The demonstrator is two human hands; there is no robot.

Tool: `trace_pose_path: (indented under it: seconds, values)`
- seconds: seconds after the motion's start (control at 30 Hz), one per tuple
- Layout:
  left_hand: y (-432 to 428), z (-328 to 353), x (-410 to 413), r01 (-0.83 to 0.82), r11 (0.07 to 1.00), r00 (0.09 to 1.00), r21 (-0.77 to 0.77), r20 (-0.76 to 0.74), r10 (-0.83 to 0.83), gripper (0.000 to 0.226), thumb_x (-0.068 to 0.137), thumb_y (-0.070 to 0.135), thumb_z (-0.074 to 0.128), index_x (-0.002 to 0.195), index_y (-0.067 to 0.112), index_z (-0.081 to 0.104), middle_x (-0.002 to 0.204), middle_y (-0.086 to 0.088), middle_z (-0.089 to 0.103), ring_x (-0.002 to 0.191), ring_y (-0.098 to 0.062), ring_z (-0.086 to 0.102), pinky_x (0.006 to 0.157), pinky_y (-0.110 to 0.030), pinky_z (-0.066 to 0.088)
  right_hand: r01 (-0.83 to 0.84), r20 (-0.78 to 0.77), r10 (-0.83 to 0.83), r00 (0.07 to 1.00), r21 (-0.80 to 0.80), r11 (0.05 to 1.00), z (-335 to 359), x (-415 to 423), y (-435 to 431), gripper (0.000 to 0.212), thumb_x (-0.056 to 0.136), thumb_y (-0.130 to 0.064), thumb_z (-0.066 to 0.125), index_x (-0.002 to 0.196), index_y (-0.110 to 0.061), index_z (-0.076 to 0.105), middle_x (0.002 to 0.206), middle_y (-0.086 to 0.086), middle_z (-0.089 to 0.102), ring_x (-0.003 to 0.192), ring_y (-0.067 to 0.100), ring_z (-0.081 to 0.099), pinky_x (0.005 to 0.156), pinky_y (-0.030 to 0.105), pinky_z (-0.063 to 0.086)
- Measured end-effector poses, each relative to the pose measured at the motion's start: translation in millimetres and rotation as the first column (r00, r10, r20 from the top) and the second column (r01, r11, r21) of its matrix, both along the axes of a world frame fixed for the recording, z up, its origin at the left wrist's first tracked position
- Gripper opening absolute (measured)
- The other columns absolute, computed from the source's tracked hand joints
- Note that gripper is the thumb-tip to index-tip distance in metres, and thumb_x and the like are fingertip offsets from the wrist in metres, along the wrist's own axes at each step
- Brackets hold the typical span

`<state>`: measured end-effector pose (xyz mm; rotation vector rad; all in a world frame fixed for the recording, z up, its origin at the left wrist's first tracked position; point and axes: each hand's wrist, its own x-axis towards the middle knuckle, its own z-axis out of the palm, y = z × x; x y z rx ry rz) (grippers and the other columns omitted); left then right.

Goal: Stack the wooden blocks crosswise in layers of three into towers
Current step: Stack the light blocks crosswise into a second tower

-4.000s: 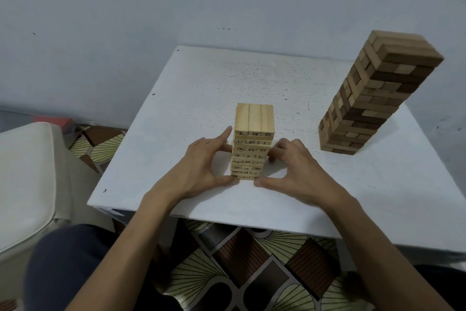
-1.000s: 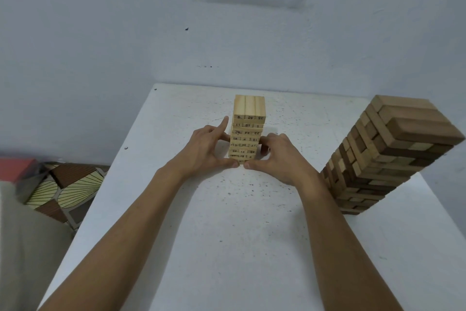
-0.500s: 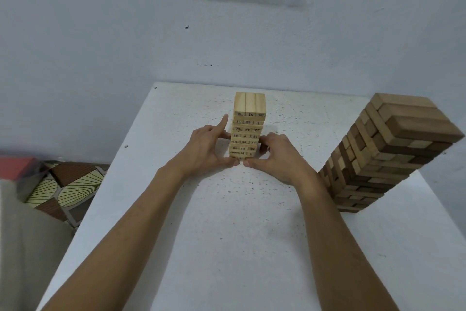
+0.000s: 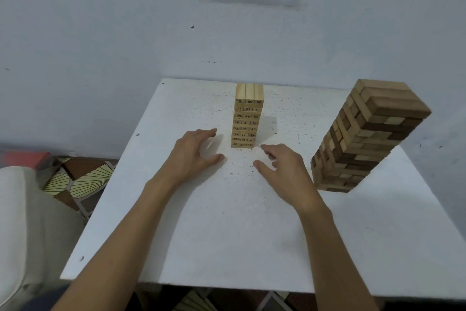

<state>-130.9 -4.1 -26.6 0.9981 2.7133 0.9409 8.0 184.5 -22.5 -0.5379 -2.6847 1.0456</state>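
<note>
A small tower of pale numbered wooden blocks [image 4: 246, 116] stands upright near the far middle of the white table [image 4: 227, 235], its layers crossing. A larger tower of light and dark brown blocks [image 4: 363, 139] stands to the right of it. My left hand [image 4: 194, 154] hovers just left of the small tower's base, fingers spread and relaxed, apart from the blocks. My right hand [image 4: 282, 167] hovers in front and right of the base, also spread and holding nothing. Neither hand touches a tower.
A pale wall rises right behind the table's far edge. A light cushioned seat [image 4: 22, 230] sits at the lower left beside the table. Patterned floor tiles [image 4: 75, 179] show to the left, with a red object [image 4: 25, 158] at the wall.
Both hands have let go of the small tower's base and drawn back toward me. The small tower stands on its own, farther from the table's near edge than four seconds ago.
</note>
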Motion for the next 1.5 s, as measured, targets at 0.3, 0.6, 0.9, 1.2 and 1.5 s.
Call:
trace_pose_path:
  seconds: [0.3, 0.6, 0.9, 1.2, 1.5]
  values:
    - [-2, 0, 91, 0.018, 0.991, 0.998, 0.136, 0.059, -0.026, 0.026, 0.088, 0.035, 0.073, 0.112, 0.026, 0.07, 0.116, 0.016, 0.067, 0.108, 0.0, 0.058, 0.091, -0.006, 0.036, -0.023, 0.002, 0.024, 1.0, -0.035, 0.999, 11, 96, -5, 0.024, 0.094, -0.036, 0.065, 0.113, -0.021, 0.068, 0.106, -0.009, 0.066, 0.091, 0.004, 0.061, 0.082, 0.027, 0.055]
    - [69, 8, 140, 0.145, 0.982, 0.983, 0.125, 0.095, -0.157, 0.045, 0.082, 0.037, 0.079, 0.123, 0.027, 0.064, 0.123, 0.017, 0.063, 0.11, 0.001, 0.055, 0.095, -0.012, 0.039, 0.068, 0.082, -0.077, 0.994, 0.111, 0.992, 10, 172, 75, 0.013, 0.09, -0.037, 0.069, 0.094, -0.027, 0.062, 0.103, -0.01, 0.064, 0.094, 0.006, 0.054, 0.083, 0.027, 0.044]
    - [123, 8, 126, 0.158, 0.987, 0.977, 0.015, 0.143, -0.158, 0.109, 0.07, 0.053, 0.084, 0.157, 0.027, 0.023, 0.15, 0.015, 0.045, 0.138, -0.015, 0.037, 0.113, -0.036, 0.028, 0.011, 0.298, -0.053, 0.953, 0.14, 0.99, 13, 153, 137, 0.103, 0.072, -0.066, 0.074, 0.156, -0.038, 0.019, 0.165, -0.005, 0.017, 0.152, 0.016, 0.014, 0.119, 0.041, 0.023]
    - [149, -1, 108, 0.27, 0.962, 0.953, -0.035, 0.153, -0.262, 0.129, 0.066, 0.053, 0.087, 0.16, 0.028, 0.003, 0.154, 0.014, 0.041, 0.145, -0.016, 0.03, 0.12, -0.045, 0.025, -0.081, 0.265, 0.047, 0.963, 0.115, 0.99, -11, 121, 170, 0.114, 0.06, -0.077, 0.073, 0.154, -0.045, 0.018, 0.166, -0.012, 0.012, 0.154, 0.012, 0.001, 0.121, 0.048, 0.02]
    - [159, -17, 100, 0.29, 0.955, 0.936, 0.056, 0.189, -0.295, 0.131, 0.056, 0.065, 0.083, 0.157, 0.041, 0.003, 0.138, 0.015, 0.057, 0.136, -0.014, 0.044, 0.114, -0.05, 0.034, -0.123, 0.249, 0.097, 0.964, 0.093, 0.988, -12, 104, 173, 0.105, 0.059, -0.071, 0.077, 0.149, -0.039, 0.034, 0.163, -0.015, 0.02, 0.153, 0.012, -0.002, 0.122, 0.049, 0.01]
